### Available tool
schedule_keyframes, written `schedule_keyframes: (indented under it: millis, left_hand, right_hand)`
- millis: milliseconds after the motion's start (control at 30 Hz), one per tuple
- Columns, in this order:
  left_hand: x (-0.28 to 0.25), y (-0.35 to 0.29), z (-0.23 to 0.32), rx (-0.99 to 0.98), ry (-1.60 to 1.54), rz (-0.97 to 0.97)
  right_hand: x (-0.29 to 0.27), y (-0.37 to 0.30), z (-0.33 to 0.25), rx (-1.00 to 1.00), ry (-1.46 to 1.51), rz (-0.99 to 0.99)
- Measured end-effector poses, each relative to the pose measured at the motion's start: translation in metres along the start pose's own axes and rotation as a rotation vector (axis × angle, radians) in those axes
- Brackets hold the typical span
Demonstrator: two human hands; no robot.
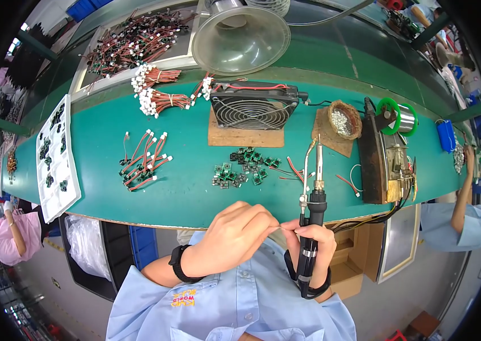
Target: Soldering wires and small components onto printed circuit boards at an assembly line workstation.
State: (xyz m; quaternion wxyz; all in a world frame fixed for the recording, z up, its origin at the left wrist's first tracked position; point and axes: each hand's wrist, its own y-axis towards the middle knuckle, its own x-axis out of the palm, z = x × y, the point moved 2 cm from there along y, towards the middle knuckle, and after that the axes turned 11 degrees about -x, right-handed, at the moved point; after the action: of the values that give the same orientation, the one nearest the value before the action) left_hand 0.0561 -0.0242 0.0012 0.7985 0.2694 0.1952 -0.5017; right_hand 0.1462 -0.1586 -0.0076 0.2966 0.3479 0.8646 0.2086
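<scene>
Your right hand (321, 238) is closed around one soldering iron (316, 209), tip up; your left hand (237, 234) has its fingertips pinched together beside it, and whatever they might hold is too small to tell. Ahead on the surface (189, 196) lies one pile of small boards (245, 166), overlapping past counting, apparently unwired and left to do. To its left, several wired leads (148, 165) with boards look finished, so the work seems partway. Beyond sit one fan (254, 108), one solder spool (406, 118), two tied cable bundles (169, 101) and one white tray (58, 207).

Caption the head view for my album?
Right hand holds a soldering iron, left hand close by, at a green workbench.
</scene>
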Motion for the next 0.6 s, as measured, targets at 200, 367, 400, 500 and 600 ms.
schedule_keyframes:
  millis: [200,367,400,500,600]
  left_hand:
    - [0.002,0.002,0.001,-0.110,-0.107,-0.011]
    - [-0.002,0.000,-0.001,-0.163,-0.054,0.016]
    - [-0.005,0.001,-0.013,-0.205,0.053,0.047]
    - [-0.026,0.017,-0.038,-0.247,0.299,0.178]
    - [-0.029,0.026,-0.059,-0.240,0.547,0.180]
  right_hand:
    - [0.002,-0.002,0.006,0.011,0.035,0.038]
    - [0.006,-0.007,0.015,0.116,0.302,0.314]
    - [0.003,-0.005,0.015,0.117,0.287,0.324]
    - [-0.011,0.006,0.018,0.270,0.384,0.327]
    - [-0.012,0.006,0.020,0.315,0.421,0.309]
